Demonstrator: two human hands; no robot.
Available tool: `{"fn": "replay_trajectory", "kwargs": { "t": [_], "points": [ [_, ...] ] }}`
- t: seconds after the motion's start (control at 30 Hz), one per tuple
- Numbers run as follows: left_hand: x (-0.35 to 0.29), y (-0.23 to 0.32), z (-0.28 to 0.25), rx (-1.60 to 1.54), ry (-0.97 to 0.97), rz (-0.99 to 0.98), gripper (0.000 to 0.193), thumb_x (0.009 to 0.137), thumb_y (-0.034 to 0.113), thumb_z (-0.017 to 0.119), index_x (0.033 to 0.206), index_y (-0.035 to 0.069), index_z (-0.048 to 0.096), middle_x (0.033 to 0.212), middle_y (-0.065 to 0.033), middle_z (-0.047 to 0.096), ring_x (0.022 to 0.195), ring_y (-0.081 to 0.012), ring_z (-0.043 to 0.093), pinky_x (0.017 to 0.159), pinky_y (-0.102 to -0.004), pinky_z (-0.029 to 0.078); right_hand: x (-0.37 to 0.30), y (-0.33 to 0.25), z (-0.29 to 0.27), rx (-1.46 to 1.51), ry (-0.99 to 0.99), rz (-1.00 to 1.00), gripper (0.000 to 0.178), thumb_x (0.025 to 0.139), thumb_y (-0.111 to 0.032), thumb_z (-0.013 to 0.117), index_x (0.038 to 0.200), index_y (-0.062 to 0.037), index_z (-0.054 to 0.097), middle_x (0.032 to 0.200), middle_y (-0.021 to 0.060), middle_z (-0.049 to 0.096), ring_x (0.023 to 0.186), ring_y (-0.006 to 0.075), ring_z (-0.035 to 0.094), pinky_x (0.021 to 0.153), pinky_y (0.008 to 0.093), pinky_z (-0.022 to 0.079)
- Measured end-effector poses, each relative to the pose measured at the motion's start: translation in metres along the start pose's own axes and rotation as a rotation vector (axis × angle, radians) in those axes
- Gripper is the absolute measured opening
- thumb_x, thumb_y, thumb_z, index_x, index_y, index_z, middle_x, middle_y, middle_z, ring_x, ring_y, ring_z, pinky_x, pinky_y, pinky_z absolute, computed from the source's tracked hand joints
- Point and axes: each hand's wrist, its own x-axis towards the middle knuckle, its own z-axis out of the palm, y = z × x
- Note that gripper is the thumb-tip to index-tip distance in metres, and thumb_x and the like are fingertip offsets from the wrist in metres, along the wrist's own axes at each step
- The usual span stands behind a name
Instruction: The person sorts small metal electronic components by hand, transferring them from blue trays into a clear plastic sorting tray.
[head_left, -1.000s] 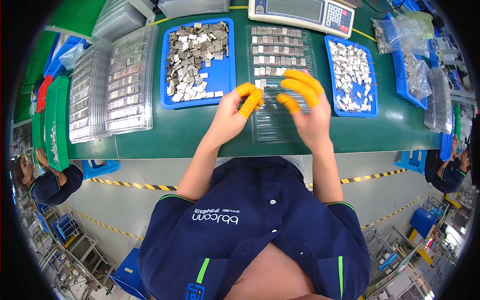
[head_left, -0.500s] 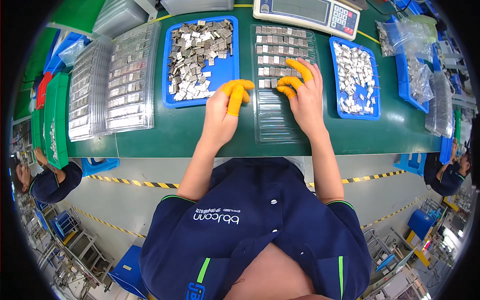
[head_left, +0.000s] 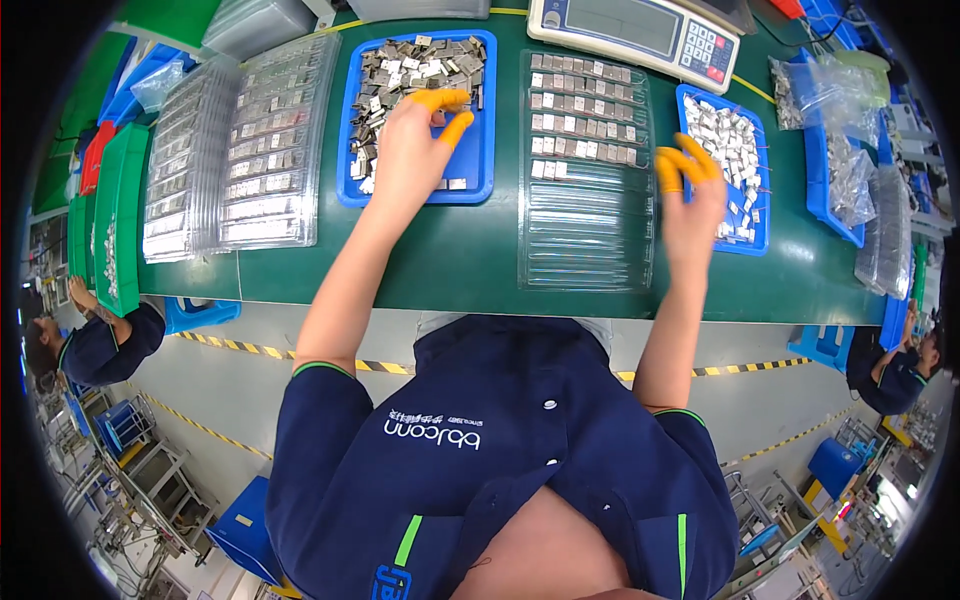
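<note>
Left hand (head_left: 408, 150) is hovering, fingers parted, over metallic pieces (head_left: 425, 66) in the left blue tray (head_left: 480, 150), right hand's (head_left: 693, 208) hanging by the white pieces (head_left: 736, 150) (can't tell if gripping), so I'm favouring light, square pinches for the clear blister tray (head_left: 580, 232) between.

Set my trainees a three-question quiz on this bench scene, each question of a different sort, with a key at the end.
1. Fill in the blank: the left hand and right hand wear ____ covers on some fingers.
2. True or false: the scale stands nearer the person than the clear tray.
3. Multiple choice: the left hand is over
A) the clear tray
B) the blue tray of loose grey parts
C) the scale

Key: 1 yellow; 2 false, it stands farther away; 3 B.
</note>
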Motion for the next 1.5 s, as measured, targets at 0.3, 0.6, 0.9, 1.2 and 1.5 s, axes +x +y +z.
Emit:
{"fn": "replay_trajectory", "kwargs": {
  "t": [0.3, 0.6, 0.9, 1.2, 1.5],
  "points": [
    [0.02, -0.007, 0.019, 0.27, 0.048, 0.13, 0.025, 0.071, 0.015, 0.068, 0.093, 0.003, 0.064, 0.086, -0.0132, 0.057, 0.083, -0.0279, 0.055, 0.075, -0.0367, 0.046, -0.016, 0.074, -0.028, -0.306, -0.003, 0.283, 0.035, 0.075, -0.011, 0.065, 0.108, -0.0046, 0.06, 0.112, 0.0167, 0.055, 0.099, 0.0284, 0.053, 0.086, 0.0352, 0.041],
    [0.021, -0.015, 0.019, 0.369, 0.03, 0.258, 0.024, 0.071, 0.014, 0.067, 0.09, 0.0, 0.063, 0.09, -0.0139, 0.056, 0.088, -0.0283, 0.053, 0.078, -0.0367, 0.045, -0.005, 0.053, -0.031, -0.104, -0.086, 0.555, 0.02, 0.075, -0.002, 0.06, 0.095, -0.0003, 0.063, 0.086, 0.0126, 0.064, 0.083, 0.0215, 0.061, 0.074, 0.0291, 0.046],
    [0.026, -0.016, 0.015, 0.346, -0.041, 0.221, 0.024, 0.073, 0.015, 0.066, 0.092, 0.001, 0.063, 0.09, -0.0148, 0.055, 0.089, -0.0289, 0.054, 0.078, -0.0374, 0.046, -0.012, 0.07, -0.031, -0.046, 0.197, 0.359, 0.022, 0.079, -0.004, 0.061, 0.1, 0.0007, 0.059, 0.098, 0.0129, 0.061, 0.086, 0.0193, 0.058, 0.074, 0.0272, 0.046],
    [0.027, -0.02, 0.015, 0.401, -0.049, 0.31, 0.023, 0.073, 0.015, 0.065, 0.092, 0.001, 0.062, 0.093, -0.0135, 0.054, 0.092, -0.0281, 0.052, 0.078, -0.0368, 0.046, -0.013, 0.069, -0.027, -0.172, -0.079, 0.457, 0.027, 0.074, -0.002, 0.061, 0.101, -0.0031, 0.063, 0.082, 0.0094, 0.064, 0.073, 0.0184, 0.061, 0.068, 0.0286, 0.047],
    [0.02, -0.011, 0.011, 0.322, -0.053, 0.302, 0.021, 0.075, 0.015, 0.061, 0.09, 0.001, 0.06, 0.091, -0.0154, 0.053, 0.093, -0.0314, 0.048, 0.083, -0.0388, 0.042, -0.014, 0.058, -0.033, -0.055, 0.013, 0.474, 0.027, 0.069, -0.012, 0.072, 0.093, -0.0021, 0.064, 0.079, 0.0093, 0.062, 0.071, 0.0178, 0.058, 0.065, 0.0284, 0.046]
  ]
}}
